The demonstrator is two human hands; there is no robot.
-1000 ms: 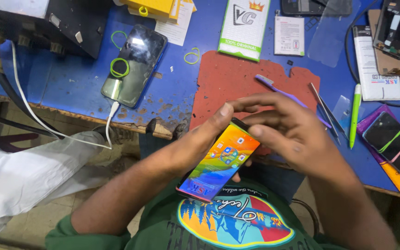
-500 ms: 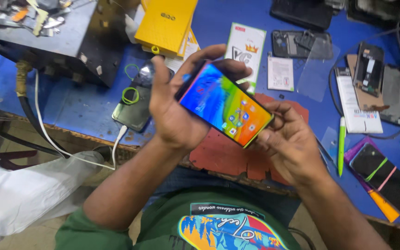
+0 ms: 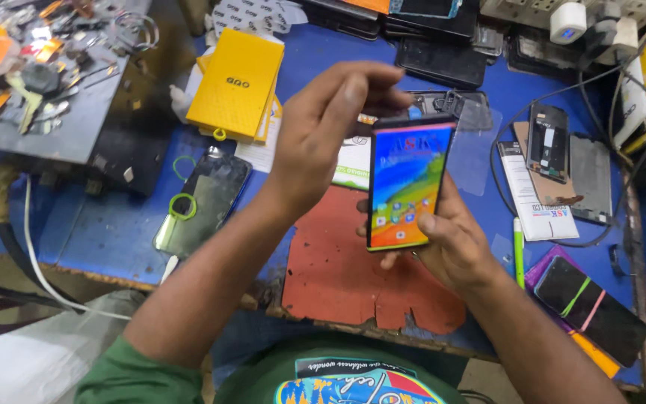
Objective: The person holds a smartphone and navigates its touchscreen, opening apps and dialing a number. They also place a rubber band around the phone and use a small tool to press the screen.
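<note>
At the far left a dark grey tray [image 3: 54, 120] piled with small metal parts and scraps sits on the blue counter [image 3: 114, 232], with a white cable [image 3: 35, 254] curling down over the near edge beside it. Just right of the tray lies a yellow box [image 3: 237, 82], and nearer, a dark phone [image 3: 203, 202] lies face up with a green ring resting on its glass. The left hand [image 3: 323, 135] is raised above the counter in the middle of the scene, its fingers loosely curled and its fingertips at the top edge of the smartphone [image 3: 407, 183]; how firmly it grips there cannot be told. The smartphone stands nearly upright in the air, its lit screen showing bright orange, blue and green colours and rows of small icons, and it hovers over the red mat [image 3: 338, 277] that lies on the near part of the counter. The right hand [image 3: 450, 247] closes around the lower part of the smartphone from behind, with the thumb pressed on the right edge of the screen and the fingers wrapped at the back. Right of that hand a green pen [image 3: 519, 251] lies on the counter, next to a white leaflet [image 3: 536, 198] and a brown board carrying an opened phone body [image 3: 547, 142]. At the near right, a black phone with coloured bands [image 3: 588, 307] lies tilted on purple and orange sheets, and black cables run toward the far right corner.
</note>
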